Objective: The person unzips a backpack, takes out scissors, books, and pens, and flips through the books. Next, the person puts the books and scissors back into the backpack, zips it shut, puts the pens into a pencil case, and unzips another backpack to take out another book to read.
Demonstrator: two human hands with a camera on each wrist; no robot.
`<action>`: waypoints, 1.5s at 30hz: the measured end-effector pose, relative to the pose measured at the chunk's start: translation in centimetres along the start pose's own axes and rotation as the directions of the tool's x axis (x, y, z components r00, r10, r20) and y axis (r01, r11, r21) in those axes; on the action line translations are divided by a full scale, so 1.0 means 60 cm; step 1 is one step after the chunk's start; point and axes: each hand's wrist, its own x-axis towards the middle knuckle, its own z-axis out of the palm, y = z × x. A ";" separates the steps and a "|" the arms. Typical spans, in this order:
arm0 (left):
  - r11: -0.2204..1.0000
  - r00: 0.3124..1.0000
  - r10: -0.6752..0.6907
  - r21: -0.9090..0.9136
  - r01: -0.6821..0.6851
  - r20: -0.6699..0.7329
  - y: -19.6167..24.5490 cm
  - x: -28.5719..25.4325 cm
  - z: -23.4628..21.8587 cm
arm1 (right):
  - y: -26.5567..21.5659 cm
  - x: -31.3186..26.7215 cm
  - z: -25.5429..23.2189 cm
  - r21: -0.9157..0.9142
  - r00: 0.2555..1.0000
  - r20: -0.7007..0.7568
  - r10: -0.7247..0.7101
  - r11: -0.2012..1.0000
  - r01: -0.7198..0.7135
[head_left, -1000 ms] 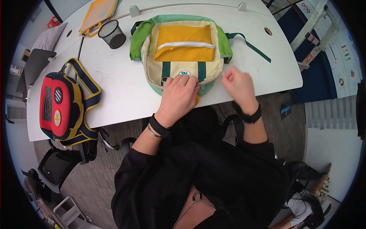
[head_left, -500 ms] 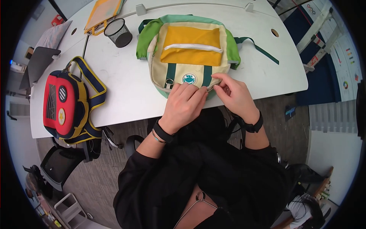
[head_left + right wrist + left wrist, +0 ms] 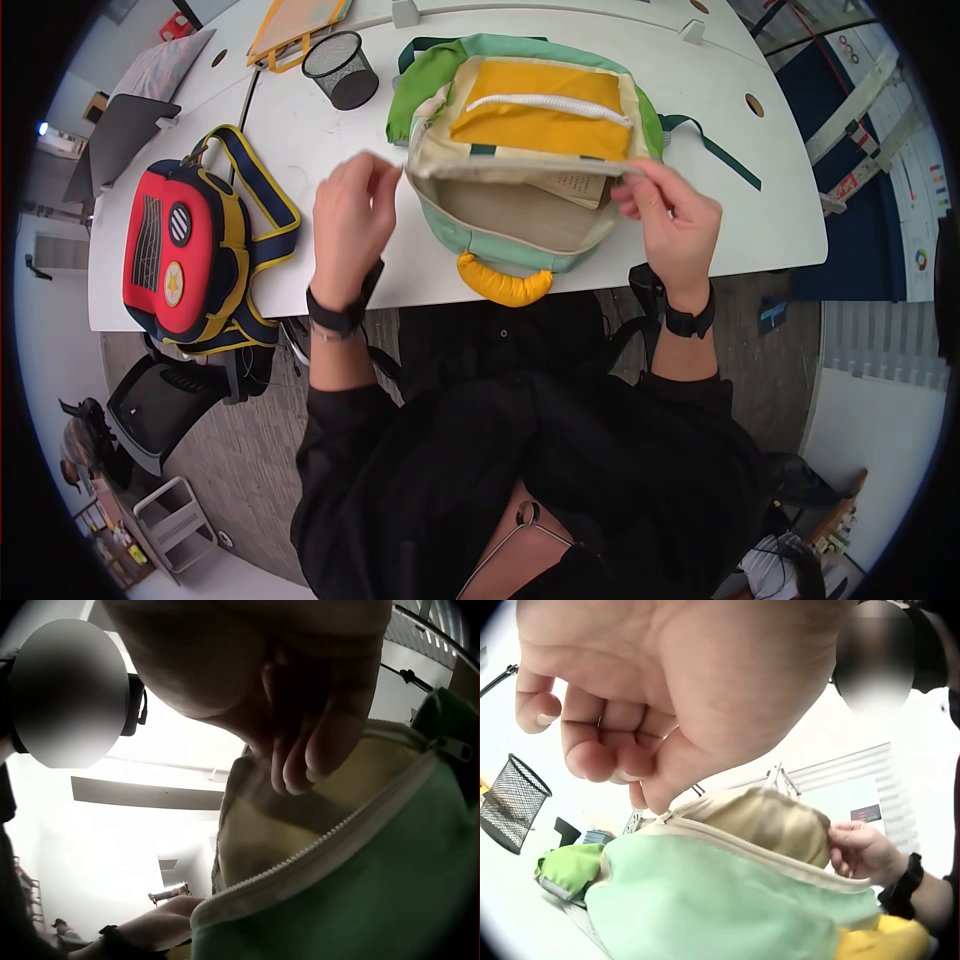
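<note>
Status at this moment: the main compartment of the backpack [image 3: 520, 150] was already unzipped and held open. The backpack lay flat on the bench [image 3: 300, 150], its yellow handle [image 3: 505, 285] pointing at 6 o'clock toward you, overhanging the near edge.

Your right hand [image 3: 665, 215] pinched the front flap [image 3: 520, 120] at its 3 o'clock corner and held it raised, fingers curled onto the fabric. Your left hand [image 3: 350, 210] was at the 9 o'clock corner of the opening with fingers curled; the wrist view showed the fingertips right at the zipper edge [image 3: 705, 825], but whether they gripped it could not be told.

Inside, the beige lining [image 3: 510, 215] was exposed, and a printed paper item [image 3: 580, 185] lay under the raised flap toward 2 o'clock. Judged from this, opening was done; handling of the contents was not yet begun.

A red backpack [image 3: 185, 265] lay at 9 o'clock, and a mesh cup [image 3: 342, 70] at 11 o'clock, both untouched.
</note>
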 end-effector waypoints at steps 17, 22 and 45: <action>0.833 0.782 0.462 0.099 -0.545 0.418 0.117 0.055 0.094 | -0.036 0.100 0.007 0.301 0.988 -0.150 -0.029 0.951 0.073; 0.533 0.681 0.694 0.469 -0.704 0.233 0.070 0.104 0.208 | -0.048 0.109 0.003 0.338 0.987 -0.161 -0.021 0.938 0.075; 0.406 0.513 0.836 0.410 -0.817 0.194 0.084 0.174 0.204 | -0.024 0.133 -0.023 0.325 0.990 -0.135 0.026 0.946 0.020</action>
